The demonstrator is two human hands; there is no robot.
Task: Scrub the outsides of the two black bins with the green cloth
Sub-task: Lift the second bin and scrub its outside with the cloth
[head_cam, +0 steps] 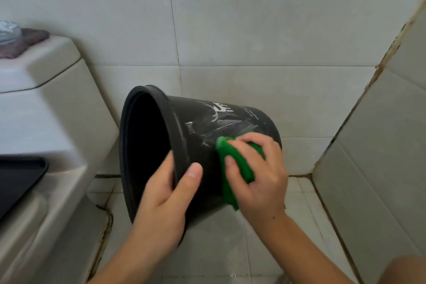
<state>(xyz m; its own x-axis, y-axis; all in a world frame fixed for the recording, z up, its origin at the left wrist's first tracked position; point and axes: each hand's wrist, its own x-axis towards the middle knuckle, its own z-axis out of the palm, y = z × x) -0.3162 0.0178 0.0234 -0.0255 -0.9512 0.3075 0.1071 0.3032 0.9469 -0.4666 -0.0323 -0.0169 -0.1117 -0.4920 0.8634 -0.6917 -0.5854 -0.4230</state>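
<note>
One black bin [230,120] is held tipped on its side in mid-air, its open mouth facing left and white print and wet streaks on its upper wall. My left hand [166,200] grips the bin's rim at the near side, thumb on the outside, fingers hidden inside. My right hand [258,175] holds the bunched green cloth [232,168] and presses it against the bin's outer wall, right of the left thumb. A second black bin is not in view.
A white toilet cistern [43,69] stands at the left with a folded purple cloth [20,41] on its lid. A black toilet seat [16,180] shows at the left edge. Tiled walls close in behind and at the right; tiled floor [230,249] lies below.
</note>
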